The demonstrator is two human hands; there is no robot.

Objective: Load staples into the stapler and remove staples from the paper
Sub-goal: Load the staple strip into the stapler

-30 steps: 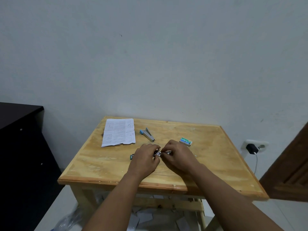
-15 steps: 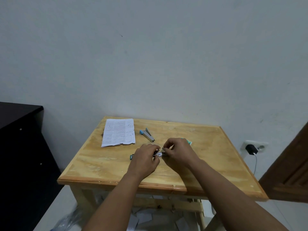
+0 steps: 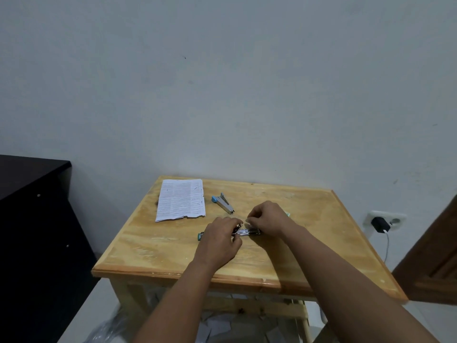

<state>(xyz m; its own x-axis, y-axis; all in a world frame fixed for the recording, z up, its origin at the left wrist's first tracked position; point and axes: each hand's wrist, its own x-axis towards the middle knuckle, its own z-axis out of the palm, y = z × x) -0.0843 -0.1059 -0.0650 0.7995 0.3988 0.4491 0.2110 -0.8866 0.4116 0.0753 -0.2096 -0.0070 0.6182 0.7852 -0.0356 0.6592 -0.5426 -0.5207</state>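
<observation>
1. The left hand (image 3: 220,240) rests on the wooden table (image 3: 173,253), fingers curled down over the near end of a stapler (image 3: 248,232) and gripping it.
2. The right hand (image 3: 268,220) meets it from the other side, thumb and fingertips pinched together just above the stapler's shiny metal channel; whether a strip of staples sits in that pinch is too small to tell.
3. The stapler lies flat between the two hands, near the middle of the table, its metal rail showing in the gap and a green tip poking out at the left of the left hand.
4. A second small tool with a blue end and grey metal body (image 3: 223,203), seemingly another stapler or a staple remover, lies beyond the hands, apart from them.
5. A printed paper (image 3: 181,199) lies at the far left corner of the table, just beside that blue tool.
6. A pale green edge of a small box (image 3: 286,214) peeks out behind the right hand.
7. To the right, a black charger (image 3: 380,224) is plugged into a wall socket; a dark cabinet (image 3: 32,219) stands at the left.
</observation>
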